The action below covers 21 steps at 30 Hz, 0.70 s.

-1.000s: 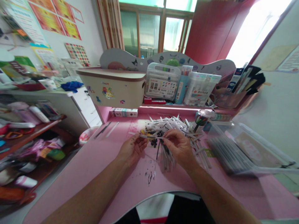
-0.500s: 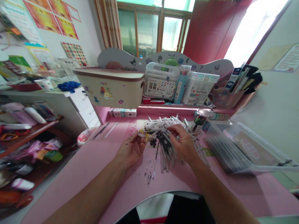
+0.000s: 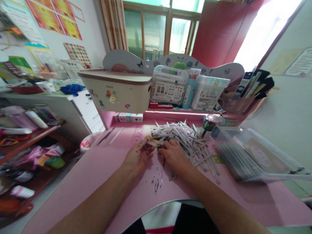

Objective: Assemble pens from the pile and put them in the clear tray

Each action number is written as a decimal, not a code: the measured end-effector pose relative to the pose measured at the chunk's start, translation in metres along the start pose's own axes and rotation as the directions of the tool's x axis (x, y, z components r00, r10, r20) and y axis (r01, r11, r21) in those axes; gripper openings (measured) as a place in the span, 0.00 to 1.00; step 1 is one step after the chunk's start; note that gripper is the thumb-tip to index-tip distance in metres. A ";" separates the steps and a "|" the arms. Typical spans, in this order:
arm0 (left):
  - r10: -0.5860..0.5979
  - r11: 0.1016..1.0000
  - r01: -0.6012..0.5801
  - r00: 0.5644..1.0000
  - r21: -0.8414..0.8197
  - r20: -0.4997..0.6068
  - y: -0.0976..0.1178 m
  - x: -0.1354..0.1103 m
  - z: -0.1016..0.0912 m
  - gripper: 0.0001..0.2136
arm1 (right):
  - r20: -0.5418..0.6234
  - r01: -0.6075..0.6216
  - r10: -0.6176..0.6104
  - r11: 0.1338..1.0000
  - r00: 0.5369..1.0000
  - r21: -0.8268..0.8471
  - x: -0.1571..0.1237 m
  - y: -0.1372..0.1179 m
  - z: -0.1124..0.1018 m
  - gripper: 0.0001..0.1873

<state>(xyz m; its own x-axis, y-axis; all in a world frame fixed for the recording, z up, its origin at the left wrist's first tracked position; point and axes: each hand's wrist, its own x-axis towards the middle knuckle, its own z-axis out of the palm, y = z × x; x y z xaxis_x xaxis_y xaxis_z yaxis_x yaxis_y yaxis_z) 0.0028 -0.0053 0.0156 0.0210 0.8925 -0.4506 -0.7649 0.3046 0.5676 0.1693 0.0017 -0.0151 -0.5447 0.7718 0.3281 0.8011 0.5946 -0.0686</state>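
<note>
A heap of white pens [image 3: 187,136] lies on the pink desk [image 3: 102,169]. My left hand [image 3: 137,157] pinches a white pen [image 3: 151,143] by its end, just left of the heap. My right hand [image 3: 174,156] rests palm down at the heap's near edge, fingers curled over small black pen parts [image 3: 161,147]; what it holds is hidden. The two hands almost touch. More black bits [image 3: 156,185] lie scattered on the desk in front of them.
A cream box [image 3: 117,91] sits on the raised shelf, with marker cases [image 3: 168,85] beside it. A cup of pens [image 3: 207,126] stands behind the heap. A clear plastic folder [image 3: 253,156] lies right. Cluttered shelves [image 3: 29,136] stand left.
My right hand reached up into the pen heap half a second ago, then came back down and left beside my left hand. The left hand stayed put with its pen.
</note>
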 end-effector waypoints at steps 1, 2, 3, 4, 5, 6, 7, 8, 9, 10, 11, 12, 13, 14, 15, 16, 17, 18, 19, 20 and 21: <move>0.004 1.000 -0.004 1.000 0.002 -0.007 0.000 0.000 0.000 0.09 | 0.009 0.002 -0.002 1.000 1.000 -0.003 0.001 -0.001 0.000 0.08; 0.007 1.000 -0.007 1.000 0.006 -0.013 -0.001 0.000 0.000 0.09 | 0.018 0.005 -0.005 1.000 1.000 -0.004 0.001 -0.001 0.000 0.08; 0.009 1.000 -0.009 1.000 0.011 -0.018 -0.001 0.000 0.000 0.09 | 0.025 0.009 -0.009 1.000 1.000 -0.002 0.002 -0.001 0.001 0.08; 0.012 1.000 -0.011 1.000 0.016 -0.023 -0.001 -0.001 0.001 0.09 | 0.032 0.015 -0.014 1.000 0.999 -0.001 0.002 -0.002 0.001 0.07; 0.015 1.000 -0.015 0.999 0.019 -0.030 -0.001 -0.001 0.001 0.09 | 0.038 0.019 -0.019 1.000 0.999 -0.001 0.002 -0.002 0.001 0.07; 0.019 1.000 -0.018 0.999 0.021 -0.038 -0.001 -0.001 0.001 0.09 | 0.040 0.021 -0.021 1.000 0.999 -0.002 0.002 -0.002 0.001 0.06; 0.022 1.000 -0.021 0.999 0.022 -0.044 0.000 -0.001 0.001 0.09 | 0.042 0.021 -0.021 1.000 0.999 -0.004 0.002 -0.002 0.002 0.06; 0.026 0.999 -0.025 0.999 0.022 -0.048 0.000 -0.001 0.001 0.09 | 0.044 0.021 -0.020 1.000 0.999 -0.003 0.001 -0.002 0.003 0.06; 0.029 0.999 -0.027 0.998 0.024 -0.049 0.000 0.000 0.001 0.08 | 0.045 0.021 -0.021 1.000 0.999 0.002 0.001 -0.003 0.003 0.05; 0.032 0.999 -0.030 0.998 0.027 -0.049 0.000 -0.001 0.001 0.08 | 0.044 0.020 -0.020 1.000 0.999 0.011 0.000 -0.003 0.003 0.06; 0.035 0.999 -0.034 0.998 0.032 -0.048 0.000 -0.001 0.001 0.08 | 0.037 0.017 -0.018 1.000 0.999 0.025 0.000 -0.002 0.003 0.05; 0.039 0.999 -0.038 0.998 0.037 -0.046 0.000 -0.001 0.001 0.08 | 0.022 0.012 -0.013 0.999 1.000 0.049 -0.001 -0.002 0.002 0.04; 0.042 0.998 -0.041 0.998 0.043 -0.046 0.000 -0.001 0.002 0.07 | -0.003 -0.001 0.001 0.996 1.000 0.088 -0.001 -0.002 0.001 0.04; 0.046 0.998 -0.043 0.998 0.048 -0.048 0.000 -0.001 0.002 0.07 | -0.040 -0.022 0.028 0.988 0.999 0.150 -0.001 -0.001 0.000 0.05; 0.047 0.998 -0.045 0.998 0.051 -0.050 0.000 -0.002 0.002 0.07 | -0.083 -0.051 0.073 0.970 0.994 0.239 -0.001 0.000 -0.003 0.07; 0.048 0.998 -0.045 0.998 0.054 -0.051 0.000 -0.002 0.003 0.07 | -0.124 -0.081 0.132 0.933 0.983 0.350 -0.001 0.001 -0.005 0.10; 0.046 0.997 -0.043 0.998 0.057 -0.048 0.000 -0.002 0.003 0.06 | -0.156 -0.106 0.201 0.876 0.967 0.470 -0.001 0.002 -0.007 0.11; 0.045 0.997 -0.042 0.998 0.060 -0.039 -0.001 -0.002 0.003 0.05 | -0.173 -0.120 0.266 0.804 0.948 0.583 -0.001 0.003 -0.009 0.11; 0.045 0.997 -0.043 0.999 0.063 -0.027 -0.001 -0.002 0.003 0.05 | -0.177 -0.120 0.319 0.727 0.931 0.676 0.000 0.004 -0.011 0.10; 0.047 0.997 -0.046 0.999 0.066 -0.013 -0.002 -0.002 0.003 0.05 | -0.175 -0.112 0.353 0.660 0.919 0.743 0.000 0.004 -0.012 0.10; 0.050 0.996 -0.049 0.999 0.069 -0.001 -0.003 -0.002 0.003 0.04 | -0.176 -0.098 0.374 0.609 0.911 0.787 0.000 0.004 -0.014 0.09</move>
<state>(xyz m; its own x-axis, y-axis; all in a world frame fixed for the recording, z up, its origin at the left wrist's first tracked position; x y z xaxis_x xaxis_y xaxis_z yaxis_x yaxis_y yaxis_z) 0.0068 -0.0067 0.0172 -0.0174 0.9063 -0.4223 -0.7184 0.2824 0.6357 0.1761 0.0009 -0.0027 -0.1529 0.8856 0.4385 0.3460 0.4637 -0.8157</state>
